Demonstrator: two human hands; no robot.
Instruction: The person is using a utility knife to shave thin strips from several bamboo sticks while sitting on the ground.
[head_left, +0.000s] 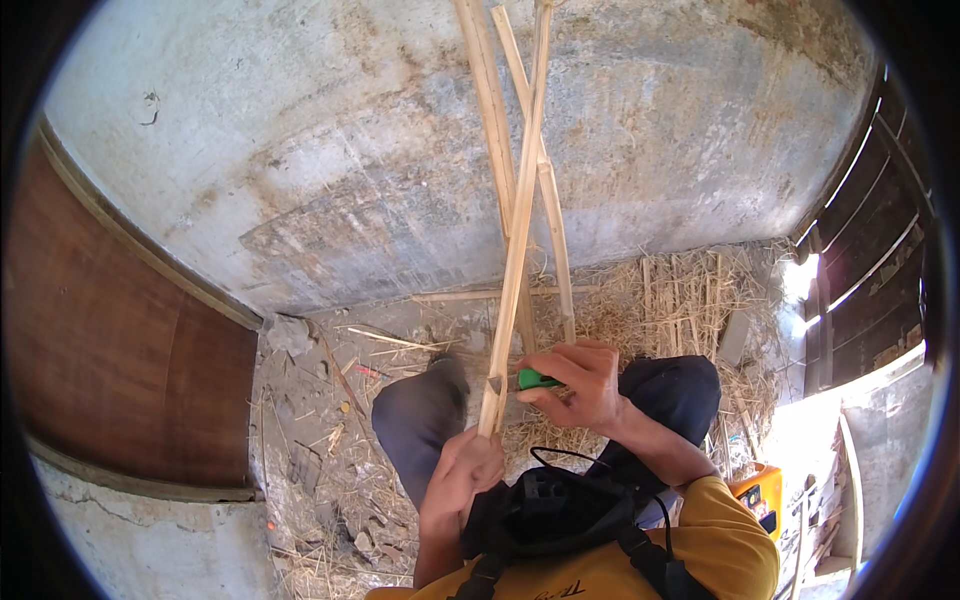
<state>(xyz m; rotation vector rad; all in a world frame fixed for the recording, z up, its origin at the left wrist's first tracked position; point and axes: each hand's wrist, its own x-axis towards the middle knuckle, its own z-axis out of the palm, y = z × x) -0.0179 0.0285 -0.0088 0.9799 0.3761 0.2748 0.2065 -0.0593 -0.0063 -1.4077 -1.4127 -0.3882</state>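
Observation:
My left hand (470, 462) is closed round the lower end of a long, pale split bamboo strip (516, 245), which slants up and away from me between my knees. In my right hand (585, 382) is a small knife with a green handle (535, 379), gripped between thumb and fingers. Its short blade meets the strip a little above my left hand, where the wood looks notched or lifted. Behind the held strip, two more bamboo strips rise against the wall: a wider one (490, 110) and a jointed one (553, 215).
A stained plaster wall (350, 160) stands ahead. Straw and wood shavings (680, 300) litter the floor. At left is a brown wooden panel (130, 350); at right, dark slatted boards (875, 220). A yellow-orange container (762, 495) sits by my right side. A black strapped pouch (550, 515) covers my lap.

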